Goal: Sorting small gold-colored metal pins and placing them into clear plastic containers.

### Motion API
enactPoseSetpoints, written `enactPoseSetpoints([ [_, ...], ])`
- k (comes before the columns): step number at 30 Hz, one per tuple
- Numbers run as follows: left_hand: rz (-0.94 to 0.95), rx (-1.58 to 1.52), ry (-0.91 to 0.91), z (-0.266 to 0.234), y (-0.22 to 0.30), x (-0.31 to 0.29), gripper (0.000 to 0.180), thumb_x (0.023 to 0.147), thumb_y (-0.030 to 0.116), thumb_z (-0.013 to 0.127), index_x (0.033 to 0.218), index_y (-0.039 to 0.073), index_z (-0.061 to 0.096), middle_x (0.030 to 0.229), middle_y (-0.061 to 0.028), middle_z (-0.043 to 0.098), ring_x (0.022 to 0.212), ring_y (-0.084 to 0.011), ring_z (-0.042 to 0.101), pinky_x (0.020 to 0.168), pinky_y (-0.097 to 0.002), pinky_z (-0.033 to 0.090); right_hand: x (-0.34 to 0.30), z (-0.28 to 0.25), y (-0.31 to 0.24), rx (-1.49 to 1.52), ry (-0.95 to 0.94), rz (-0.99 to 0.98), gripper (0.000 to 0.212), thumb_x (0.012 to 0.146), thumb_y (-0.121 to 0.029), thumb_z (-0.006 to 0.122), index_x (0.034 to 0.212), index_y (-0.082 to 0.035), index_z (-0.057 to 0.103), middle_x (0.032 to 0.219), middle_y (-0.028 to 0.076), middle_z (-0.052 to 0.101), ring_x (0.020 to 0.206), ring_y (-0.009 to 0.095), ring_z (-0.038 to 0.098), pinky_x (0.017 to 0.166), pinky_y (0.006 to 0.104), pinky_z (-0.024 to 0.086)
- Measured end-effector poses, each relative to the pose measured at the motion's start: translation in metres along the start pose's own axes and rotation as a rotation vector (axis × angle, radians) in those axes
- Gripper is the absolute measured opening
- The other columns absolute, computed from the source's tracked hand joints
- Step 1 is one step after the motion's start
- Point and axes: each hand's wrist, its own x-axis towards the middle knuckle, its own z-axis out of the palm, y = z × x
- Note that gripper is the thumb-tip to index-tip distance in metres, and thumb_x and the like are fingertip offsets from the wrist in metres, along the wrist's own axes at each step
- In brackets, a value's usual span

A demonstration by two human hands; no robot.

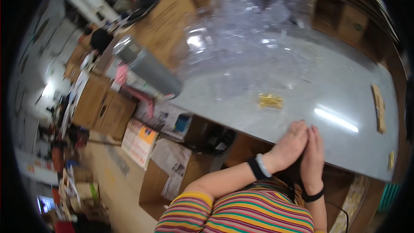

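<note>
Both hands meet at the near edge of the grey tabletop [246, 121]. My left hand [290, 144], with a white bangle and a black band at the wrist, leans its fingertips against those of the other hand. My right hand [312, 159], a black band round its wrist, points forward with its fingers pressed together. Whatever lies between the fingers is hidden and too small to make out. Just ahead and to the left sits a small pile of shiny gold-coloured pieces [271, 101].
Clear plastic bags [254, 30] heap across the far tabletop. A grey bottle [151, 67] stands at the left edge near a pink object [122, 75]. At right lie a wooden strip [378, 108] and another gold piece [391, 160]. An open cardboard box [157, 198] sits below left.
</note>
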Motion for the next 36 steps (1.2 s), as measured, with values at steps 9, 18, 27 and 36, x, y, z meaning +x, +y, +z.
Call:
enactPoseSetpoints([
  [9,0.010,0.067,0.016,0.008,0.002,-0.004,0.034,0.085,0.008,0.055,0.114,-0.009,0.049,0.120,-0.0222,0.049,0.127,-0.0396,0.044,0.116,-0.0507,0.032,-0.021,0.000,0.014,0.027,0.028,0.036,0.049,0.098,0.004,0.044,0.147,0.003,0.038,0.152,0.021,0.039,0.141,0.036,0.039,0.115,0.0427,0.034],
  [18,-0.054,-0.132,0.056,0.008,0.006,0.000,0.063,0.087,0.003,0.053,0.145,-0.012,0.030,0.123,-0.0274,0.049,0.119,-0.0422,0.048,0.109,-0.0483,0.038,0.003,0.000,-0.003,0.168,-0.012,0.036,0.049,0.097,0.004,0.044,0.145,0.003,0.042,0.147,0.020,0.047,0.136,0.034,0.046,0.111,0.0407,0.038],
  [27,-0.069,-0.222,0.027,-0.018,-0.001,-0.006,0.060,0.086,-0.005,0.052,0.145,-0.003,0.041,0.130,-0.0269,0.048,0.123,-0.0446,0.049,0.107,-0.0469,0.041,0.004,0.002,0.006,-0.101,0.107,-0.222,0.035,0.078,0.006,0.063,0.112,0.001,0.066,0.111,0.015,0.064,0.105,0.035,0.061,0.091,0.0427,0.051],
  [36,-0.615,-0.065,0.230,-0.107,-0.050,-0.020,0.017,0.097,0.014,0.059,0.098,-0.001,0.066,0.085,-0.0201,0.068,0.076,-0.0395,0.065,0.066,-0.0467,0.050,0.003,-0.003,0.003,-0.067,0.166,-0.138,0.027,0.080,0.003,0.067,0.106,-0.004,0.067,0.111,0.011,0.064,0.111,0.034,0.059,0.093,0.0413,0.051],
])
